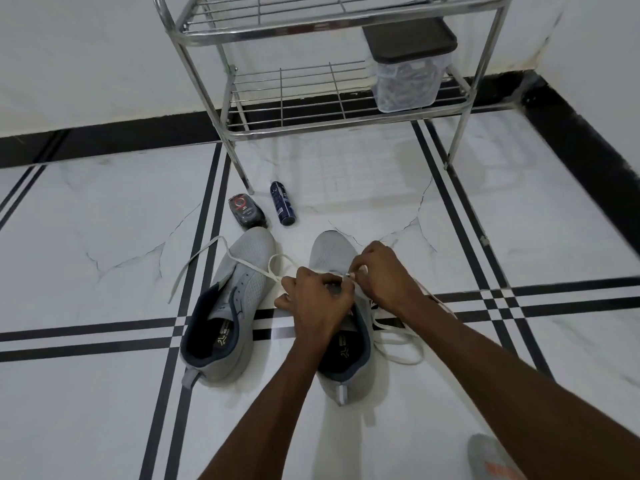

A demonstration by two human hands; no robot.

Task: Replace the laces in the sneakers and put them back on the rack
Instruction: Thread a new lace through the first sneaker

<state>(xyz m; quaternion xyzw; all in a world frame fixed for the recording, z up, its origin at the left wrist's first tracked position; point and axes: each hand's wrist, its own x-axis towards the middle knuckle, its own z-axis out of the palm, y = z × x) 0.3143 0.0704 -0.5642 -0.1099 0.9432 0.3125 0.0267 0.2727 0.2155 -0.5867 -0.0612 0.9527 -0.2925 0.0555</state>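
The left sneaker (228, 306) stands on the floor with a white lace (207, 252) trailing loose to its left, likely waiting its turn. Beside it, the left hand (317, 299) and right hand (384, 275) pinch the lace over the right sneaker (341, 327), apparently to thread an eyelet. The hands hide the eyelets and the lace tip. The rack (332, 109) stands far behind, its top cut off.

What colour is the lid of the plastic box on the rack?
Dark brown, nearly black, on the clear plastic box standing on the metal wire rack; the head view shows it.
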